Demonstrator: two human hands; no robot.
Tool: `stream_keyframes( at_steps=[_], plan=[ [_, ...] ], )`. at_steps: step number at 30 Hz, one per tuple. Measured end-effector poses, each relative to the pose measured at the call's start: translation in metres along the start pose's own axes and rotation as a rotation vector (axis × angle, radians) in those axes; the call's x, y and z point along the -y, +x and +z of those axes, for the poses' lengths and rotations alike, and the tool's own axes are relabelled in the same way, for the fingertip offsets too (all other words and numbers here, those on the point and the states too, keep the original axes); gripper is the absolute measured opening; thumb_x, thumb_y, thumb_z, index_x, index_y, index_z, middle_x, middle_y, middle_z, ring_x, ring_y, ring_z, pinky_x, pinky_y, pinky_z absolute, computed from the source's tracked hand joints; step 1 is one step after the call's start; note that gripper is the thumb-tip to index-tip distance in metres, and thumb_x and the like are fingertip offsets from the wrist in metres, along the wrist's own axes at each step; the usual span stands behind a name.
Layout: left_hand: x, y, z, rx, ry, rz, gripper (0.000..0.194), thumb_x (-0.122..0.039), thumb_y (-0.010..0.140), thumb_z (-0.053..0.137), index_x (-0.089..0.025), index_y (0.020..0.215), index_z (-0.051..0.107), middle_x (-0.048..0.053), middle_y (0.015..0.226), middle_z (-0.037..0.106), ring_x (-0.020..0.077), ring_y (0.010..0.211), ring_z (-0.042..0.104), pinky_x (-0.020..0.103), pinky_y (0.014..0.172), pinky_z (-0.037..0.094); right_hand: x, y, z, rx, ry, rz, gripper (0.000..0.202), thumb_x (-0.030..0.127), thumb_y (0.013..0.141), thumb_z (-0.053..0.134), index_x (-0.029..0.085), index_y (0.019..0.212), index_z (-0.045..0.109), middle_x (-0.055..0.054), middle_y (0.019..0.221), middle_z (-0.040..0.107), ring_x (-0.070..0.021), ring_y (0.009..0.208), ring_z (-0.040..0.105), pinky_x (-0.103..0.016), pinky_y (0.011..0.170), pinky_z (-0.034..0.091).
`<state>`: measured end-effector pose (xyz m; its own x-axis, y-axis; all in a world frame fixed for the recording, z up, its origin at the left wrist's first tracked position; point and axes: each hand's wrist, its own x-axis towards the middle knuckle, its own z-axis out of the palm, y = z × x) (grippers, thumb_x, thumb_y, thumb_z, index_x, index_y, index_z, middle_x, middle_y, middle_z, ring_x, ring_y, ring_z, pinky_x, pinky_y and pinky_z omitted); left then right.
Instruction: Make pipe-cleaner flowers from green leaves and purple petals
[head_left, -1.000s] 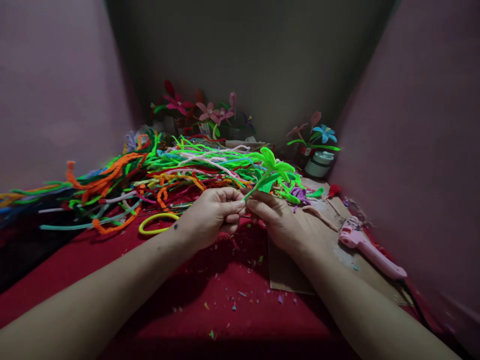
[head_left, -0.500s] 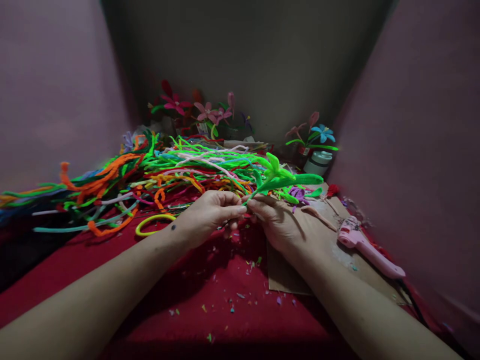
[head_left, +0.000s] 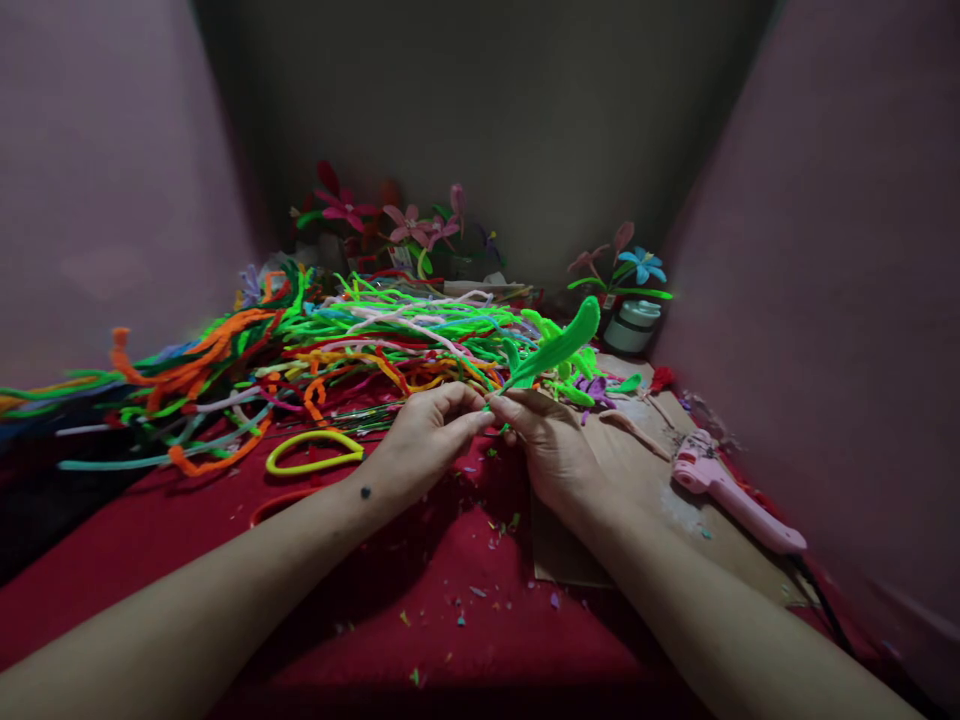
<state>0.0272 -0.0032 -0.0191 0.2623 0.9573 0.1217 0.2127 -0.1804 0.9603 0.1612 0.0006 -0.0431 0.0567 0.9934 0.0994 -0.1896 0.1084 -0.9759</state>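
A bright green pipe-cleaner flower with long leaves (head_left: pixel 559 340) rises up and to the right from between my hands. My left hand (head_left: pixel 439 430) pinches the lower end of its stem between thumb and fingers. Close beside it, my right hand (head_left: pixel 551 440) grips the same stem just under the leaves, thumb uppermost. A broad leaf now covers much of the flower head. The stem's lowest part is hidden by my fingers. Behind my hands lies a heap of many-coloured pipe cleaners (head_left: pixel 420 325).
Scissors with a yellow handle (head_left: pixel 315 453) lie left of my hands on the red cloth (head_left: pixel 420 620). A pink glue gun (head_left: pixel 739 495) rests on cardboard (head_left: pixel 577 555) at right. Finished flowers (head_left: pixel 409 225) and a lidded jar (head_left: pixel 632 325) stand behind. Coloured scraps are scattered in front.
The green flower has been turned in my fingers, so the long leaf that pointed right now slants upward across the flower head. My left forearm has shifted, uncovering more of the scissors' handles.
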Motion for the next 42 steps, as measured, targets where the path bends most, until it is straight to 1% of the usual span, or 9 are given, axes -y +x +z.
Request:
stream_keyframes(
  at_steps=[4, 12, 20, 27, 31, 35, 38, 40, 42],
  plan=[
    [0.003, 0.001, -0.002, 0.008, -0.081, 0.01, 0.016, -0.025, 0.076, 0.056, -0.014, 0.064, 0.052, -0.006, 0.051, 0.04, 0.0052, 0.046, 0.032, 0.019, 0.043, 0.024, 0.007, -0.003, 0.001, 0.042, -0.085, -0.034, 0.008, 0.029, 0.065, 0.067, 0.024, 0.06, 0.065, 0.002, 0.061, 0.058, -0.0139, 0.059, 0.05, -0.027, 0.056, 0.037],
    [0.01, 0.006, -0.005, 0.179, -0.596, -0.13, 0.016, -0.019, 0.073, 0.061, -0.014, 0.066, 0.048, -0.006, 0.052, 0.04, 0.0013, 0.04, 0.027, 0.015, 0.04, 0.021, 0.014, -0.006, -0.001, 0.173, -0.087, -0.116, 0.01, 0.023, 0.071, 0.06, 0.027, 0.067, 0.068, 0.002, 0.079, 0.065, -0.0183, 0.082, 0.056, -0.031, 0.077, 0.042],
    [0.011, 0.007, -0.01, 0.242, -0.763, -0.315, 0.007, -0.007, 0.073, 0.057, -0.012, 0.072, 0.052, -0.005, 0.053, 0.043, -0.0008, 0.037, 0.027, 0.011, 0.037, 0.024, -0.004, 0.005, -0.007, 0.305, 0.107, -0.132, 0.007, 0.023, 0.07, 0.062, 0.022, 0.071, 0.069, 0.001, 0.071, 0.063, -0.0145, 0.07, 0.055, -0.029, 0.071, 0.042],
    [0.014, 0.008, -0.011, 0.376, -0.865, -0.341, 0.002, -0.01, 0.077, 0.055, -0.012, 0.078, 0.054, -0.005, 0.057, 0.045, -0.003, 0.035, 0.021, 0.009, 0.035, 0.024, -0.007, 0.008, -0.006, 0.304, 0.258, 0.026, 0.007, 0.023, 0.066, 0.065, 0.017, 0.067, 0.065, 0.001, 0.063, 0.06, -0.011, 0.058, 0.049, -0.025, 0.06, 0.04],
    [0.013, 0.006, -0.008, 0.341, -0.737, -0.27, 0.009, -0.019, 0.078, 0.055, -0.013, 0.073, 0.052, -0.005, 0.057, 0.044, 0.0001, 0.038, 0.023, 0.012, 0.036, 0.025, -0.002, 0.004, -0.004, 0.272, 0.19, 0.026, 0.009, 0.023, 0.066, 0.063, 0.018, 0.059, 0.061, 0.002, 0.06, 0.056, -0.0103, 0.056, 0.046, -0.024, 0.056, 0.038],
    [0.015, 0.004, -0.005, 0.098, -0.233, -0.064, 0.02, -0.031, 0.078, 0.056, -0.015, 0.066, 0.053, -0.004, 0.054, 0.045, 0.0061, 0.042, 0.036, 0.017, 0.04, 0.03, 0.002, -0.001, -0.001, 0.12, 0.107, 0.011, 0.007, 0.029, 0.064, 0.064, 0.022, 0.064, 0.064, 0.001, 0.062, 0.06, -0.014, 0.06, 0.05, -0.027, 0.057, 0.039],
    [0.019, 0.003, -0.004, -0.096, 0.152, 0.188, 0.012, -0.028, 0.075, 0.059, -0.017, 0.07, 0.059, -0.002, 0.059, 0.052, 0.01, 0.053, 0.045, 0.021, 0.051, 0.035, 0.006, -0.003, 0.001, 0.025, 0.039, 0.017, 0.009, 0.031, 0.061, 0.066, 0.022, 0.06, 0.065, 0.001, 0.059, 0.059, -0.0153, 0.058, 0.049, -0.028, 0.054, 0.038],
    [0.021, 0.002, -0.004, -0.156, 0.269, 0.315, 0.008, -0.025, 0.075, 0.058, -0.019, 0.071, 0.061, -0.001, 0.062, 0.055, 0.0107, 0.056, 0.046, 0.021, 0.057, 0.036, 0.008, -0.005, 0.003, 0.01, 0.033, 0.006, 0.008, 0.03, 0.06, 0.067, 0.023, 0.057, 0.064, 0.001, 0.06, 0.06, -0.0161, 0.059, 0.05, -0.028, 0.055, 0.038],
    [0.02, 0.002, -0.004, -0.163, 0.286, 0.346, 0.01, -0.023, 0.077, 0.056, -0.019, 0.068, 0.061, -0.002, 0.058, 0.052, 0.0101, 0.053, 0.044, 0.021, 0.056, 0.035, 0.009, -0.007, 0.004, 0.024, 0.023, -0.022, 0.007, 0.029, 0.061, 0.067, 0.025, 0.057, 0.064, 0.001, 0.064, 0.062, -0.0172, 0.064, 0.053, -0.028, 0.058, 0.041]
  ],
)
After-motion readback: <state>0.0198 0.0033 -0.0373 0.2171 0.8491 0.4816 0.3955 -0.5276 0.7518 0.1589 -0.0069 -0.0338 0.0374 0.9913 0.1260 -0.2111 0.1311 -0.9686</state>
